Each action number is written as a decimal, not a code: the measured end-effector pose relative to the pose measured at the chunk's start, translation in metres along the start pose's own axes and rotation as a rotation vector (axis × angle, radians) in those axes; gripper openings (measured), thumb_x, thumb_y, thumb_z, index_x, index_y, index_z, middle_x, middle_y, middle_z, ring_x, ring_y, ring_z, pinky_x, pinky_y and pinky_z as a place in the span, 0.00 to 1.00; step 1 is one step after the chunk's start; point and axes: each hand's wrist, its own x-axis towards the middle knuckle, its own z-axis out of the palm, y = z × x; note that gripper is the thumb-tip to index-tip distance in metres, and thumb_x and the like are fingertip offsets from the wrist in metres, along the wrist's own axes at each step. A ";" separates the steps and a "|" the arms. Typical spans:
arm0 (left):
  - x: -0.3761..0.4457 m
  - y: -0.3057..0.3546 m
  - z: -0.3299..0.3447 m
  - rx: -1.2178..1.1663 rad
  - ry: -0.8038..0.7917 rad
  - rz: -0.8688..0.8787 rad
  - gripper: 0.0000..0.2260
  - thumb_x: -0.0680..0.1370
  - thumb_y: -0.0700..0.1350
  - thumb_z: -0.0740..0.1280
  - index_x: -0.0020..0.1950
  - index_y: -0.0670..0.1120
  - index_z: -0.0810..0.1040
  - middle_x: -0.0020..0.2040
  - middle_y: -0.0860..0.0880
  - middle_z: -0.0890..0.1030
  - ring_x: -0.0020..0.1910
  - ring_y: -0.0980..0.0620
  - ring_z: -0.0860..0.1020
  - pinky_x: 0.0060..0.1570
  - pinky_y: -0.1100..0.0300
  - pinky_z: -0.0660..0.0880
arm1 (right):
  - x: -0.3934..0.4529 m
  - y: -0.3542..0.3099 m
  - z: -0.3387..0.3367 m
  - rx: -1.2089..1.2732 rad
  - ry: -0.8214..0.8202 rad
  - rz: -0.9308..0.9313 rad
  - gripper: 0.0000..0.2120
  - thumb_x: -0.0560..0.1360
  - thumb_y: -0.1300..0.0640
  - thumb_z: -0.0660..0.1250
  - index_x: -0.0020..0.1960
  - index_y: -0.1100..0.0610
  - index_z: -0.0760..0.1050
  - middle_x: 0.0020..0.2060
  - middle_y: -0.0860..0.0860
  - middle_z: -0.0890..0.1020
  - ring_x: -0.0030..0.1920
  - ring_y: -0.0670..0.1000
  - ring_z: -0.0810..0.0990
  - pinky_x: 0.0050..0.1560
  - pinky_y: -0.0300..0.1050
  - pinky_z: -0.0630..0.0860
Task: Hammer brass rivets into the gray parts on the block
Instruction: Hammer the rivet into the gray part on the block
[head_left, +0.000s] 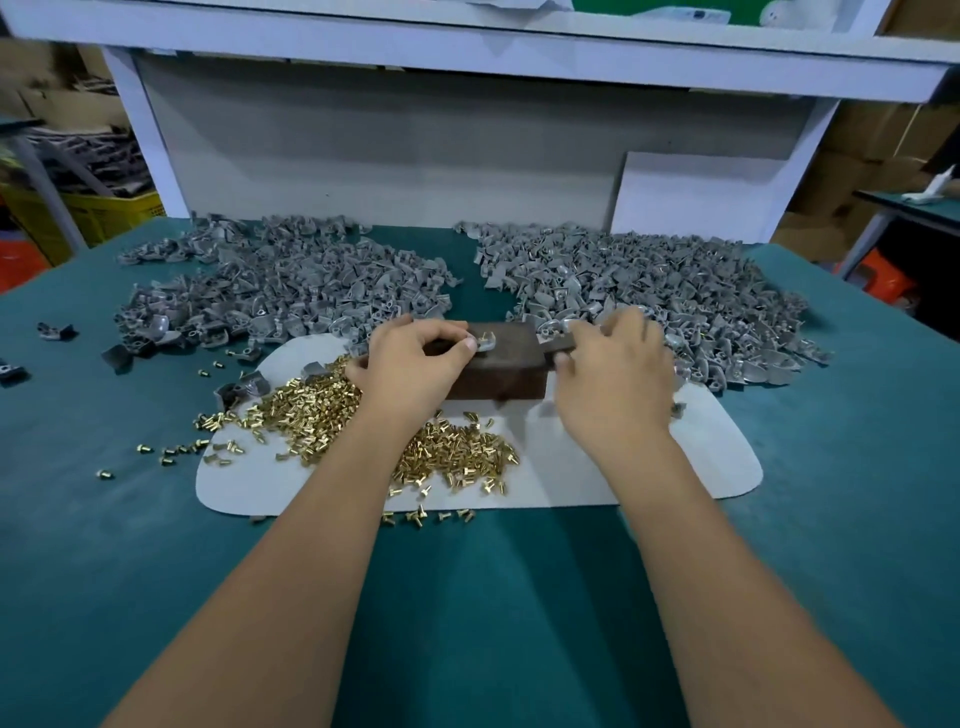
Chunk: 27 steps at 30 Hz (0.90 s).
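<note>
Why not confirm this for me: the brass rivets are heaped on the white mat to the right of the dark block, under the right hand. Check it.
Not right. The head view shows the brass rivets heaped on the white mat to the left of the dark block, under the left hand, not the right hand.

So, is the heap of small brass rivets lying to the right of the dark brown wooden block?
No, the heap of small brass rivets lies left of and in front of the dark brown wooden block.
</note>
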 end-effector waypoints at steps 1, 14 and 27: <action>-0.001 0.000 0.001 0.003 0.007 0.016 0.08 0.74 0.57 0.71 0.36 0.65 0.78 0.46 0.75 0.74 0.68 0.55 0.67 0.66 0.44 0.55 | 0.004 -0.008 0.000 0.145 0.020 -0.026 0.12 0.78 0.51 0.61 0.59 0.53 0.76 0.53 0.52 0.72 0.55 0.53 0.69 0.56 0.49 0.66; 0.005 -0.001 0.000 0.074 0.049 0.157 0.09 0.74 0.52 0.72 0.35 0.62 0.77 0.42 0.71 0.76 0.69 0.58 0.63 0.57 0.58 0.49 | 0.025 -0.047 0.035 0.582 0.073 -0.077 0.06 0.75 0.56 0.68 0.40 0.56 0.78 0.41 0.50 0.76 0.47 0.53 0.74 0.46 0.47 0.70; 0.006 0.001 -0.002 0.089 0.041 0.181 0.03 0.74 0.48 0.73 0.45 0.56 0.86 0.49 0.64 0.80 0.72 0.60 0.63 0.58 0.59 0.49 | 0.026 -0.054 0.040 0.591 0.117 -0.102 0.06 0.74 0.66 0.65 0.39 0.59 0.74 0.40 0.49 0.73 0.46 0.50 0.68 0.41 0.39 0.57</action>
